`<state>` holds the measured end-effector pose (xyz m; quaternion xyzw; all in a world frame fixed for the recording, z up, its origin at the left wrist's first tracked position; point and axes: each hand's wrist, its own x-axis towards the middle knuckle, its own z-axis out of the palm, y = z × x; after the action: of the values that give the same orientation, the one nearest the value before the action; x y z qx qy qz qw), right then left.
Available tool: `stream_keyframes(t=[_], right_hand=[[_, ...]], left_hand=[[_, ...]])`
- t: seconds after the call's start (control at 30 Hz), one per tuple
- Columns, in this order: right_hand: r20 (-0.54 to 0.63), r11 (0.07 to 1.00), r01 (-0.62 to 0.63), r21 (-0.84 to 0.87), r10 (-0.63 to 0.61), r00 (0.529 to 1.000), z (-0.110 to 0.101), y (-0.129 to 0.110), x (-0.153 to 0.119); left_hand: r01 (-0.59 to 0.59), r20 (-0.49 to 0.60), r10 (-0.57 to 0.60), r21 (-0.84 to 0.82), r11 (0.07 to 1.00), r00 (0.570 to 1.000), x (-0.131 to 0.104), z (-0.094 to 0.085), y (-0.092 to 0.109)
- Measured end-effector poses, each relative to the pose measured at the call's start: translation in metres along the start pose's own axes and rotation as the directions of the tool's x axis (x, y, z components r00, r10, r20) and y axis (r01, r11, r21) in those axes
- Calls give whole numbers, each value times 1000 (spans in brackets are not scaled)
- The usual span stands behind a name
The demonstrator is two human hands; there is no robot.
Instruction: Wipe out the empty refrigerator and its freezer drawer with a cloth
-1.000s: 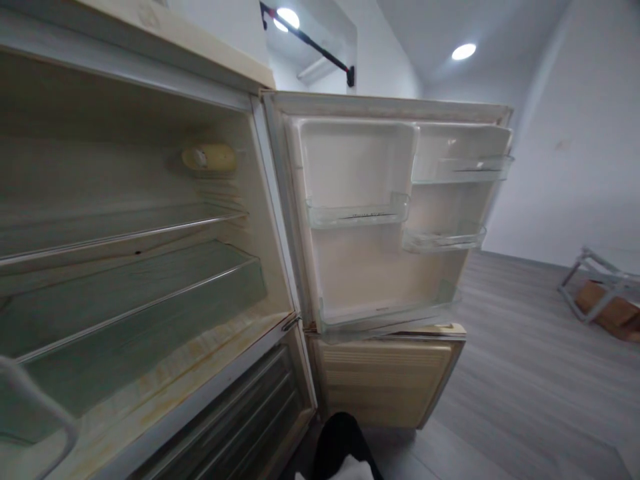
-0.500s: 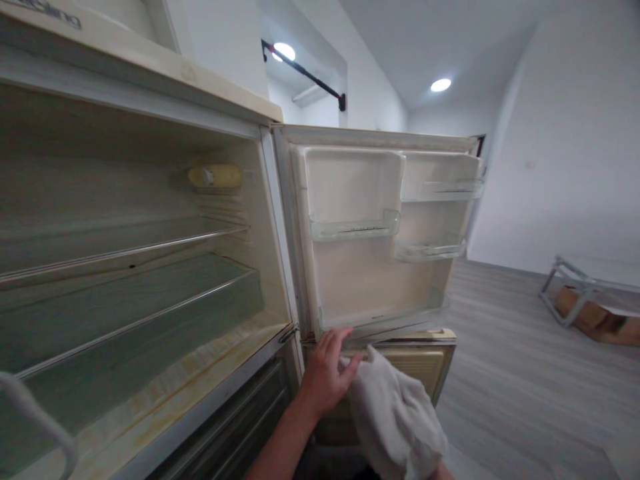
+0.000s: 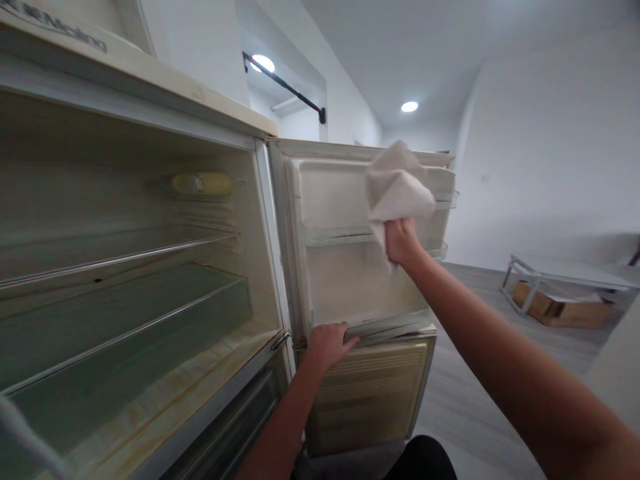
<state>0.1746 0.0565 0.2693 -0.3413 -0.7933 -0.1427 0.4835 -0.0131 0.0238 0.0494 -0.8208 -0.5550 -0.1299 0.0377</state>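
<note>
your right hand has come up from below the open fridge door and now grips the white cloth against its upper shelves, while your left hand holds its bottom edge, so wiping looks ready to begin.

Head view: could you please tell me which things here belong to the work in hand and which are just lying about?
In hand:
- crumpled white cloth, gripped by the right hand
- open cream fridge door, its lower edge held by the left hand
- clear plastic door shelf

Lying about:
- brown cardboard box on the floor
- grey metal frame over it
</note>
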Motion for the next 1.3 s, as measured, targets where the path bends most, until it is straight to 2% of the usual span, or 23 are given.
stream_keyframes(t=[0.03, 0.07, 0.17, 0.2, 0.27, 0.4, 0.5, 0.7, 0.77, 0.9, 0.97, 1.17, 1.3], right_hand=[[52, 999, 20, -46, -17, 998, 9, -8, 16], [168, 993, 77, -92, -60, 984, 18, -17, 30], [481, 985, 126, -115, -55, 875, 40, -48, 58], [537, 990, 104, -98, -36, 843, 45, -56, 63], [587, 997, 64, -53, -21, 809, 49, -65, 67], [594, 997, 71, 5, -60, 802, 48, -68, 66], [594, 995, 96, -15, -68, 802, 49, -66, 65], [517, 995, 84, -57, -43, 855, 63, -61, 68], [549, 996, 53, -69, -6, 836, 65, -61, 70], [671, 985, 15, -171, 105, 734, 56, -70, 74], [692, 983, 22, -183, 113, 713, 49, -75, 75], [653, 988, 40, -149, 68, 754, 40, -80, 70], [617, 977, 51, -208, 90, 782, 36, -77, 67]], left_hand=[[-3, 1, 3, 2, 1000, 1000, -2, -1, -1], [-6, 3, 6, 5, 1000, 1000, -4, -2, -2], [-25, 4, 25, 9, 1000, 1000, -12, -4, -6], [-31, 3, 31, 11, 999, 1000, -14, -4, -7], [-41, 0, 41, 10, 999, 999, -18, -6, -9], [-46, 6, 47, -14, 999, 999, -21, -7, -12], [-42, 8, 42, -28, 999, 999, -22, -6, -14], [-64, 7, 64, -18, 998, 998, -23, -6, -16], [-76, -7, 76, 4, 997, 997, -24, -6, -17], [-92, -12, 92, 16, 996, 996, -23, -5, -18], [-90, -12, 90, 11, 996, 996, -22, -3, -19], [-98, -24, 99, 15, 995, 995, -21, -2, -18], [-90, -45, 92, 30, 995, 995, -19, -1, -16]])
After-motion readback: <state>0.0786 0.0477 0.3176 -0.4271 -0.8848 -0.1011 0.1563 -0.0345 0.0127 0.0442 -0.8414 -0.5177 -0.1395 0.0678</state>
